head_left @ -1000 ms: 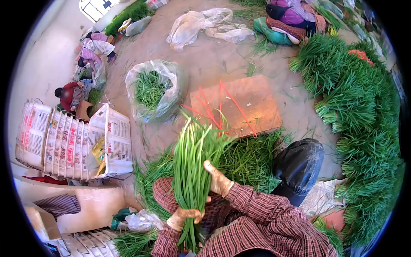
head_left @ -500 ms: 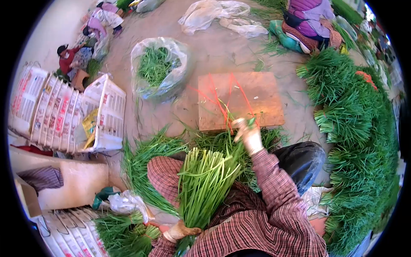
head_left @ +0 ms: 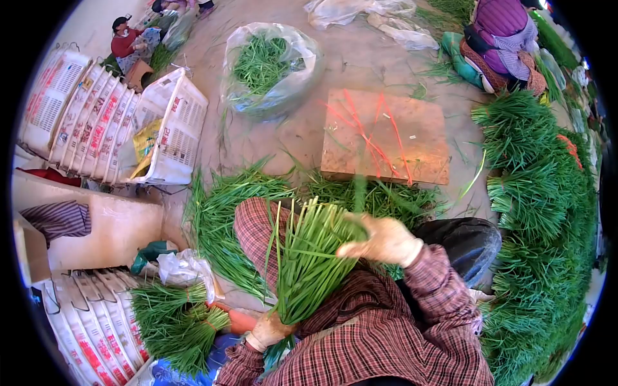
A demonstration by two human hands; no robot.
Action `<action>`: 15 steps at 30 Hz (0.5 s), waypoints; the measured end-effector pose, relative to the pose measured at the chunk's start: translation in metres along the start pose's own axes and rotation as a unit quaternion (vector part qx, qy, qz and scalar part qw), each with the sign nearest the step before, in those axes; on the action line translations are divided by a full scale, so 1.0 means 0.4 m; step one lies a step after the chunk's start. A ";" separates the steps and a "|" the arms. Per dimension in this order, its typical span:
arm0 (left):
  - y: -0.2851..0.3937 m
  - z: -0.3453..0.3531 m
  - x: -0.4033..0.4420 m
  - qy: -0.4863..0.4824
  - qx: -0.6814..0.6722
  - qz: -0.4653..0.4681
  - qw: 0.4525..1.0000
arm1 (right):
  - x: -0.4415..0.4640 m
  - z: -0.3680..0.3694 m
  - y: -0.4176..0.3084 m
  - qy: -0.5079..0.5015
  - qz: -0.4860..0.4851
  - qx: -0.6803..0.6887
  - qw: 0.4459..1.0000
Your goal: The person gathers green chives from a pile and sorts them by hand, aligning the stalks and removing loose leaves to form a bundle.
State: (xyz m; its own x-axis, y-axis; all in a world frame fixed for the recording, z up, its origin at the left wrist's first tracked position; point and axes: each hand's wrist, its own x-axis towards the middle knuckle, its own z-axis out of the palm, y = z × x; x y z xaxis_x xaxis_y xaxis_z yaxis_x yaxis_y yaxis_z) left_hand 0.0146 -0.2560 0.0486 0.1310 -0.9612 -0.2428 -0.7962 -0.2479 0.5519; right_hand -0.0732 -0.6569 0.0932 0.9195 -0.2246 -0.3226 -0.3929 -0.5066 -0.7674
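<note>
A large bunch of long green stems [head_left: 318,260] stands fanned out above my lap, pale cut ends upward. Low on the bunch, my left hand [head_left: 269,329] is closed round it. My right hand [head_left: 383,241], in a pale glove, is beside the upper right of the bunch, thumb and fingers apart, fingertips near the stem ends. A green blur hangs just above it. Beyond the bunch lies a wooden board [head_left: 386,138] with red ties [head_left: 370,138] across it. Loose stems [head_left: 225,225] are heaped on the floor round my legs.
Tied bunches [head_left: 528,186] line the right side. An open plastic bag [head_left: 270,71] of greens stands ahead. White crates [head_left: 96,122] are stacked at left, with more crates [head_left: 93,321] below and tied bunches [head_left: 174,321] beside them. People sit at upper left and upper right.
My right hand reached toward the board, then came back beside the bunch. My left hand stays low on the stems. The whole view has shifted, bringing more of the lower left into sight.
</note>
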 end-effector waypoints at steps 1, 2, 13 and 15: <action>0.011 0.004 -0.004 0.005 -0.056 -0.039 0.998 | 0.015 0.050 -0.004 -0.029 -0.029 -0.126 0.991; 0.021 0.009 -0.008 0.011 -0.112 -0.079 0.990 | 0.019 0.067 -0.031 -0.023 -0.019 -0.140 0.990; 0.037 0.057 -0.028 0.046 -0.082 -0.104 0.990 | 0.110 0.025 0.237 0.252 0.023 -0.233 0.939; 0.029 0.065 -0.039 0.048 -0.108 -0.122 0.985 | 0.091 -0.042 0.293 0.170 0.146 -0.259 0.940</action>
State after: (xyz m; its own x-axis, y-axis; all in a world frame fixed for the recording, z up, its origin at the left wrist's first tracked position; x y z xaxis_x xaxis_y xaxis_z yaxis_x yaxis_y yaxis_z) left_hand -0.0123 -0.2407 0.0381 0.3666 -0.8745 -0.3176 -0.5911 -0.4826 0.6463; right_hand -0.0858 -0.7384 0.0010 0.7507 -0.6253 -0.2131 -0.6603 -0.6994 -0.2738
